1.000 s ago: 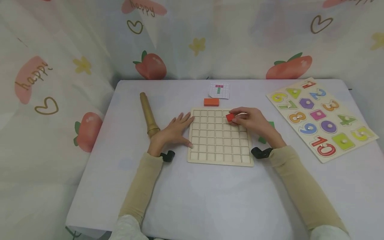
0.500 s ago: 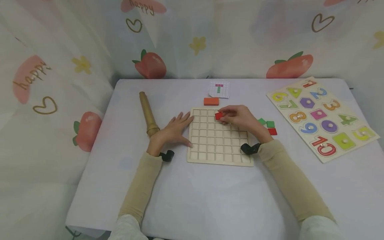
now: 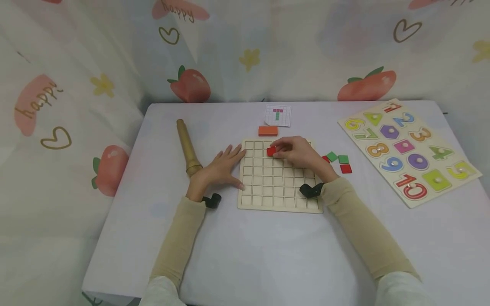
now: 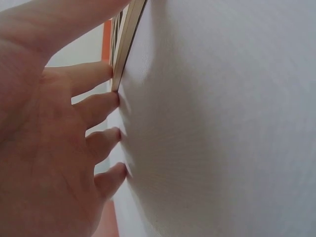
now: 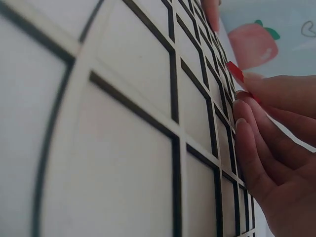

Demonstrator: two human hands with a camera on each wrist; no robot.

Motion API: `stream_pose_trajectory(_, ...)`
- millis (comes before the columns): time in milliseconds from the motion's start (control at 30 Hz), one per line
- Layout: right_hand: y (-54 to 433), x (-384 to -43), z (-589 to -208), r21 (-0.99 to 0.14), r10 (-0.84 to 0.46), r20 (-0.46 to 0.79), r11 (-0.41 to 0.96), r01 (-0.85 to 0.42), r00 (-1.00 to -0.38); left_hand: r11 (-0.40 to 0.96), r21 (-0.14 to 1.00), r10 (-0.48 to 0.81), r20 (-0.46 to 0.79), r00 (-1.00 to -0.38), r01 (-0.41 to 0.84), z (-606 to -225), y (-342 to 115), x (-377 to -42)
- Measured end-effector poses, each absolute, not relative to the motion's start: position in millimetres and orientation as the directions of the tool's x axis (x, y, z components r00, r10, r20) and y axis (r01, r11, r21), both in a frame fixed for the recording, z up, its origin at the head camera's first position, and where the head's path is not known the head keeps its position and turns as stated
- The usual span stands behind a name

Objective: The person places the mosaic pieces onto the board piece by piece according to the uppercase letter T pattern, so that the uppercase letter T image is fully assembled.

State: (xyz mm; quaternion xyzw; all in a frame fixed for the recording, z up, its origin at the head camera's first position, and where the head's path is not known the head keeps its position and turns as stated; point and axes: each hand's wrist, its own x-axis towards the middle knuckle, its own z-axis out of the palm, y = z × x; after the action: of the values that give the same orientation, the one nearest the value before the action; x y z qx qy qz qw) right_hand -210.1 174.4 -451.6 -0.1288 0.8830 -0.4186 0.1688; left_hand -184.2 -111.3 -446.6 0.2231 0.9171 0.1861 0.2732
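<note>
A wooden grid board [image 3: 279, 187] with square cells lies on the table. My left hand [image 3: 220, 170] is spread flat at its left edge, with thumb and index fingertip right at the rim; the left wrist view shows the fingers [image 4: 101, 108] straight. Between thumb and fingers my right hand [image 3: 300, 154] pinches a red square tile [image 3: 271, 151] over the upper part of the grid. In the right wrist view that red tile [image 5: 236, 71] is tilted close over the cells. To the board's right lie green tiles [image 3: 343, 159] and red tiles [image 3: 346, 169], one partly hidden by the hand.
An orange block [image 3: 268, 131] stands behind the board, below a paper card [image 3: 277, 115] showing a T in coloured squares. A bamboo-like stick [image 3: 187, 144] lies at left. A number and shape puzzle board [image 3: 409, 153] lies at right. Patterned curtains enclose the table.
My right hand has moved left across the board with the red tile, from the right-hand columns toward the middle. The loose tiles at right have come into view. My left hand stays put.
</note>
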Motion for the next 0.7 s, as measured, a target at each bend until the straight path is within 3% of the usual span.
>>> stream_pose_trajectory(700,159.6,-211.3,-449.6,-0.735,-0.372,-0.167,0.664,-0.137,-0.913,0.825,0.471,0.519,-0.411,-0.749,0.313,-445.9,-112.6,-184.4)
